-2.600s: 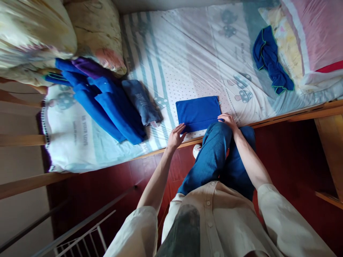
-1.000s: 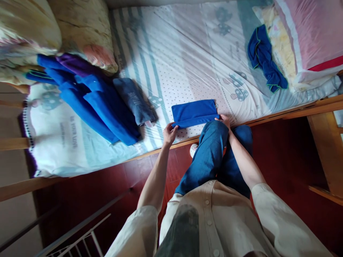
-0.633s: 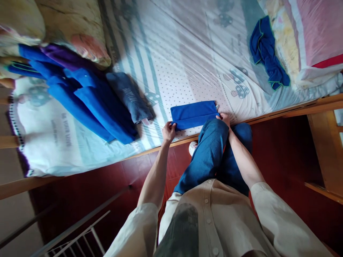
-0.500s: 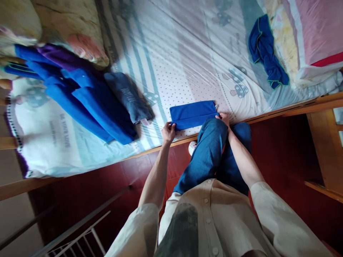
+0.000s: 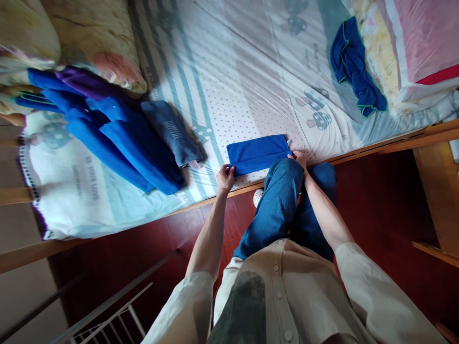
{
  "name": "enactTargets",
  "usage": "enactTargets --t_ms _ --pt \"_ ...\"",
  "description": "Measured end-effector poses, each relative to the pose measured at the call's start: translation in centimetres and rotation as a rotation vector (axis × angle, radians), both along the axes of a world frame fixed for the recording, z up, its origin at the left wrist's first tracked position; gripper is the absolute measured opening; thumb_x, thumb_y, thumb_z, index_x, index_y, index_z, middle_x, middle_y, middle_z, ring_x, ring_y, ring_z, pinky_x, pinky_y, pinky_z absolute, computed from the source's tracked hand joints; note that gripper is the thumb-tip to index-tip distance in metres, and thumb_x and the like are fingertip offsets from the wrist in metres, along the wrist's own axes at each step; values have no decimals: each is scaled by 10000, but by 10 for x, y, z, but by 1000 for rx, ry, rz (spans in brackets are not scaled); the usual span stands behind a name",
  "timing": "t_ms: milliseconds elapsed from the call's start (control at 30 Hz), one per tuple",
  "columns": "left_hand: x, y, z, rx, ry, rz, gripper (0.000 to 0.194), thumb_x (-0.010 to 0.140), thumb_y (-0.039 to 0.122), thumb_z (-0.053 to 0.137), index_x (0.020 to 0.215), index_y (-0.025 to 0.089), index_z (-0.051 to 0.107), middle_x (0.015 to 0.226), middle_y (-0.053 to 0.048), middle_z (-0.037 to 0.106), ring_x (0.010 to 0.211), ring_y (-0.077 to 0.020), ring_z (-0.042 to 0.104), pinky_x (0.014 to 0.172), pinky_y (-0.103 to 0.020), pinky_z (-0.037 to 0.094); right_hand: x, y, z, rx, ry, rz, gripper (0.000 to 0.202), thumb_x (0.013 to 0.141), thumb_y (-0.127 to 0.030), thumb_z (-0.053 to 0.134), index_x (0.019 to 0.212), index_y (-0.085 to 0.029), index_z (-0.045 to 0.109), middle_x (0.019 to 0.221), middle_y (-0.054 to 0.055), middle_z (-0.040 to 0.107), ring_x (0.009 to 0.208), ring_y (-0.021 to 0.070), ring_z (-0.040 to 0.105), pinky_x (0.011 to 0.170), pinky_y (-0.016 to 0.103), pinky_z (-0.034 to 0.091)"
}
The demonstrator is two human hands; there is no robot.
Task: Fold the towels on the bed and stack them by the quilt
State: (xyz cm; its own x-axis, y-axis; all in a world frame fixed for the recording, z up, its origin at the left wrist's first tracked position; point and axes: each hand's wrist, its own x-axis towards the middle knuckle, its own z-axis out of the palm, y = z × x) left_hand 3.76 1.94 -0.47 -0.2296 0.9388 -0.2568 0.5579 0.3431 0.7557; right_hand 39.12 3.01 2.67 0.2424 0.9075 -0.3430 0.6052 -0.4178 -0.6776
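A blue cloth (image 5: 257,149), folded into a flat rectangle with a crease along its length, lies near the bed's front edge. At its left near corner, my left hand (image 5: 225,177) pinches the fabric between thumb and fingers. My right hand (image 5: 300,158) grips the right near corner, partly hidden behind my raised knee. A small white tag shows at the cloth's right end. Left of it rests a folded dark grey-blue garment (image 5: 172,134) with lettering on it.
Folded blue garments (image 5: 125,143) and a purple one (image 5: 82,83) lie at the left by a pillow (image 5: 96,38). A crumpled blue cloth with green edging (image 5: 353,67) is at the right, beside pink bedding (image 5: 430,43). A wooden rail (image 5: 394,141) edges the bed.
The view has shifted slightly, so the things at the left sit a little further right. Both hands keep their places on the blue cloth.
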Motion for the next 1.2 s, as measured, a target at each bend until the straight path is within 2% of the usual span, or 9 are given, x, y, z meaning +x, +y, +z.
enactTargets --t_ms 200,333,433,533,733,867,967,1100,1200 --pt "-1 0 -2 -4 19 0 276 857 448 614 986 209 664 675 -15 641 717 -216 641 688 -294 485 -2 0 1 -7 14 -9 147 886 -297 636 767 -214 615 846 59 735 862 214 631 864 314 498" --pt "1 -4 2 -4 12 -3 280 855 414 638 1045 208 657 755 -30 682 770 -222 676 740 -308 523 -3 0 5 12 31 -18 71 881 -250 661 910 -186 674 962 72 768 926 210 634 900 305 488" --pt "1 -10 6 8 -25 12 281 850 362 647 1087 211 641 889 -55 730 826 -215 708 774 -310 551 -3 -1 11 11 30 27 168 888 -208 661 1052 -173 670 1085 92 763 967 206 639 933 299 478" --pt "0 -15 11 18 -63 10 289 853 327 643 1120 217 629 973 -70 746 852 -207 720 766 -308 571 -4 -2 16 9 -3 91 186 903 -186 644 1089 -200 640 1166 98 746 1030 211 624 980 304 459" --pt "-3 -19 14 98 -32 -26 327 865 271 611 1183 200 638 1094 -110 745 925 -222 726 782 -334 593 -8 -2 19 -55 -33 71 325 944 -179 611 1259 -219 537 1300 138 698 1096 249 620 987 347 452" --pt "-5 -20 13 232 68 -137 328 898 256 571 1203 189 672 1280 -163 699 1192 -281 673 988 -424 575 -9 -2 18 -58 -64 93 342 953 -159 572 1288 -208 521 1342 150 671 1152 251 600 1021 358 454" --pt "-4 -22 12 305 122 -279 354 943 251 529 1258 204 684 1419 -161 650 1396 -296 556 1188 -494 449 -10 -2 20 -33 -160 147 337 950 -145 543 1282 -201 557 1377 150 637 1228 262 576 1074 384 455" --pt "1 -28 9 271 106 -465 427 978 304 518 1371 202 650 1502 -158 611 1500 -304 469 1246 -537 384 -12 -3 32 31 -289 297 331 965 -124 493 1240 -220 651 1395 130 624 1332 285 544 1155 433 416" --pt "6 -32 4 231 113 -504 536 960 335 556 1471 176 583 1558 -171 563 1537 -320 426 1260 -555 365 -13 -2 40 43 -207 421 358 975 -103 484 1263 -173 683 1384 154 660 1336 283 558 1175 416 405"
